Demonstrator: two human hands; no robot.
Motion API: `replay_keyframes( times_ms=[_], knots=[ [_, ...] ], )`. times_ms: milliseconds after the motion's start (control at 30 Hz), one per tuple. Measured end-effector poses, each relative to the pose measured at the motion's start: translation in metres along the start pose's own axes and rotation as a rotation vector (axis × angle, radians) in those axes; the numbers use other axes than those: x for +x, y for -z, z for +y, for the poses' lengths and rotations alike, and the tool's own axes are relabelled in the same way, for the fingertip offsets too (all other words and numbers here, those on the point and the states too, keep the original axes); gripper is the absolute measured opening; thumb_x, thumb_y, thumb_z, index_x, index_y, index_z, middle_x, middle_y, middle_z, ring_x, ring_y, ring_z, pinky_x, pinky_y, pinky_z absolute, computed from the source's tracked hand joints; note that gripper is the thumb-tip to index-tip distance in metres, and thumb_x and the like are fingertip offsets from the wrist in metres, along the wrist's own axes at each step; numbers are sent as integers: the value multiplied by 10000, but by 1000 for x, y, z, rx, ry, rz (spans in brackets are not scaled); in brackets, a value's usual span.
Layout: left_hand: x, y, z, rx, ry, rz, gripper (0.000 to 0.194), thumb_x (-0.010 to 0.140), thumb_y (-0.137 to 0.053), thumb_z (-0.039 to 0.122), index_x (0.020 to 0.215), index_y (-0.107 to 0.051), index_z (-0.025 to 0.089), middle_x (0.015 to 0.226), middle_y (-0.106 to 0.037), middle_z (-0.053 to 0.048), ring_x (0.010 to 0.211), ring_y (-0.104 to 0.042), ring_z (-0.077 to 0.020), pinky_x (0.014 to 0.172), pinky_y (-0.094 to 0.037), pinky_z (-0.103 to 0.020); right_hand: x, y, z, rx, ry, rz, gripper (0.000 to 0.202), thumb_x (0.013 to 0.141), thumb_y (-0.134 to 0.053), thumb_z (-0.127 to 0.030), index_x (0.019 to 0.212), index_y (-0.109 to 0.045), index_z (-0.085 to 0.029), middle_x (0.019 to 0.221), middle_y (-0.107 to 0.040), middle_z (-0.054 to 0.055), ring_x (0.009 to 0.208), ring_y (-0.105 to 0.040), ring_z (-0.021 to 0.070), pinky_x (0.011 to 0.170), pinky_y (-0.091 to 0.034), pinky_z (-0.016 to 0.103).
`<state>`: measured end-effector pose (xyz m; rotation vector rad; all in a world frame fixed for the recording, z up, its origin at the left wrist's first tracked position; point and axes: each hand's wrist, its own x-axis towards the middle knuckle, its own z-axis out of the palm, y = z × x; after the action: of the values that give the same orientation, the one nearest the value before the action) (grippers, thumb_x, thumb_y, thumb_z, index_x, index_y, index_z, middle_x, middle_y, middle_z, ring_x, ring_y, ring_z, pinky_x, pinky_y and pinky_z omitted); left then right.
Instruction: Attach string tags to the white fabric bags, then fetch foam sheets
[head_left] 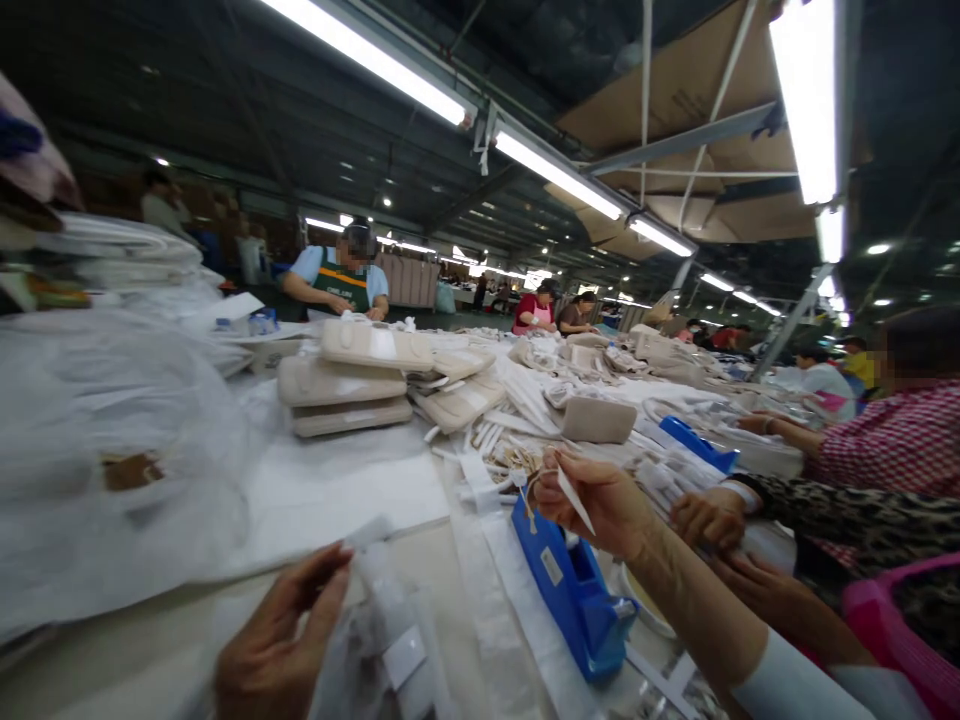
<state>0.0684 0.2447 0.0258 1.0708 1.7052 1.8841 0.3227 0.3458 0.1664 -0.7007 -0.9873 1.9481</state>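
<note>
At the bottom centre-left, my left hand (pixel 289 630) pinches the edge of a clear plastic bag (pixel 375 600), with a small white label (pixel 405 655) on it. Thumb and fingertips meet at the film. My right hand (pixel 592 495) is raised over a blue tape dispenser (pixel 574 590), its fingers closed around a small white tag (pixel 575 500) with a thin string. Behind the right hand lie loose strings and white strips (pixel 502 440). A beige padded piece (pixel 598 420) rests just beyond it.
Stacked beige padded pieces (pixel 345 385) stand beyond white sheeting (pixel 345 480). A large plastic bag (pixel 112 450) fills the left side. Another person's hands (pixel 709 515) work close at the right, near a second blue dispenser (pixel 697 443). A person in a green apron (pixel 345 280) is across the table.
</note>
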Motion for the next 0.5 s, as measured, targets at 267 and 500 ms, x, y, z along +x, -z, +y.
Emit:
replay_keyframes(
  times_ms=[267,500],
  knots=[
    [-9,-5,34,-430,53,-597,366,619,-736,335,947,-664,191,813,-651,-24,677,-525,-124,625,-427,-221,2,-64,72,27,-228,-407,152,653,-724,-220,693,-631,-107,561,-542,1,514,-506,81,525,-398,200],
    [-5,3,35,-639,224,-539,174,672,-708,308,685,-657,143,631,-611,-10,607,-534,-115,590,-413,-226,3,-73,90,-40,-251,-394,172,654,-727,-246,700,-635,-108,583,-579,18,520,-538,100,521,-391,204]
  ],
)
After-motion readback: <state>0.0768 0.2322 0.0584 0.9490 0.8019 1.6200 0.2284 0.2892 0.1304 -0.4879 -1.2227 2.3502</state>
